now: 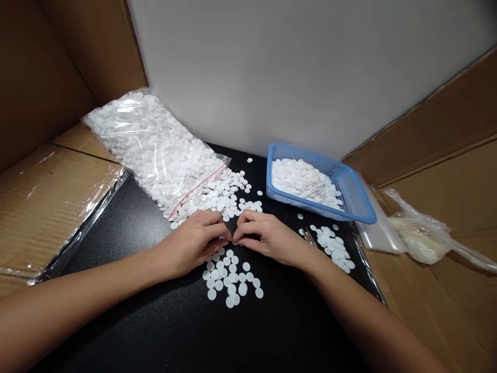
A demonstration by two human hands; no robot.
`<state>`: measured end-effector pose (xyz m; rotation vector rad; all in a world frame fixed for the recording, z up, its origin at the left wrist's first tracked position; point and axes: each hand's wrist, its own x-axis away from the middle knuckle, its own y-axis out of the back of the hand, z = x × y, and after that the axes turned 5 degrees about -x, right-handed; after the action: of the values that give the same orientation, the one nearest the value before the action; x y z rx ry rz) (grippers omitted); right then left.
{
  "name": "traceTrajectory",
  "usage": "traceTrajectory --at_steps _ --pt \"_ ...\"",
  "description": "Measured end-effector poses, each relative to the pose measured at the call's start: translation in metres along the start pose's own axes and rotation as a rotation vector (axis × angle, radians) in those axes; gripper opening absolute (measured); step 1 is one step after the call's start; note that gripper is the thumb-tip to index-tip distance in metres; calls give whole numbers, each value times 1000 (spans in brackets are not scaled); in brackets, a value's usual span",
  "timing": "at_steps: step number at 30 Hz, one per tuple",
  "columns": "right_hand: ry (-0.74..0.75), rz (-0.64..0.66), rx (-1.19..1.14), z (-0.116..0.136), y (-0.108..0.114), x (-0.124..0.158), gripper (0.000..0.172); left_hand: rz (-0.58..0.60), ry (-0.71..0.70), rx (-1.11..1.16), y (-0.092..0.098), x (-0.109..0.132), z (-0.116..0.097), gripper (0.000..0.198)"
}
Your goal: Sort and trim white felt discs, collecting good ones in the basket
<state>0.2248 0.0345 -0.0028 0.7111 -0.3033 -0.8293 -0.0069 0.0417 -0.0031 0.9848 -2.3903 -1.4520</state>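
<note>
My left hand (196, 242) and my right hand (267, 238) meet fingertip to fingertip over the black mat (163, 326). Both are curled in a pinch where they touch; what lies between the fingertips is too small to name. Just below them sits a small cluster of white round discs (232, 280). Behind my hands, more discs (221, 194) spill from the open mouth of a clear zip bag (151, 145) packed with the same discs.
A blue plastic basket (359, 199) holding white discs stands at the right rear. Another patch of discs (334, 249) lies right of my right hand. Cardboard walls surround the mat; a crumpled plastic bag (421, 235) rests on the cardboard at right.
</note>
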Motion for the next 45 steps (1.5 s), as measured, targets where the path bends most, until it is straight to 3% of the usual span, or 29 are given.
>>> traceTrajectory --at_steps 7,12,20,23,26,28,32,35,39,42,45 --pt "52 10 19 -2 0 1 17 118 43 -164 -5 -2 -14 6" --pt "39 -15 -18 0 0 4 17 164 161 -133 -4 -6 -23 5" --pt "-84 -19 -59 14 -5 39 9 150 197 -80 -4 -7 -22 7" --pt "-194 -210 -55 15 8 52 12 82 184 66 1 -7 -20 6" --pt "-404 -546 62 3 44 59 19 41 277 359 9 -8 -21 12" --pt "-560 -696 153 -10 73 63 22 9 349 547 13 -9 -24 18" --pt "-633 -713 192 -29 105 80 23 5 445 771 15 -8 -29 26" --pt "-687 -672 235 -33 96 103 20 53 485 840 12 -7 -28 29" --pt "-747 -695 343 -34 61 126 16 70 511 972 5 -6 -28 30" --pt "-718 -705 405 -33 36 128 12 34 564 1105 -1 -6 -35 33" --pt "-663 -623 370 -32 19 124 18 8 643 1263 -7 -5 -45 40"
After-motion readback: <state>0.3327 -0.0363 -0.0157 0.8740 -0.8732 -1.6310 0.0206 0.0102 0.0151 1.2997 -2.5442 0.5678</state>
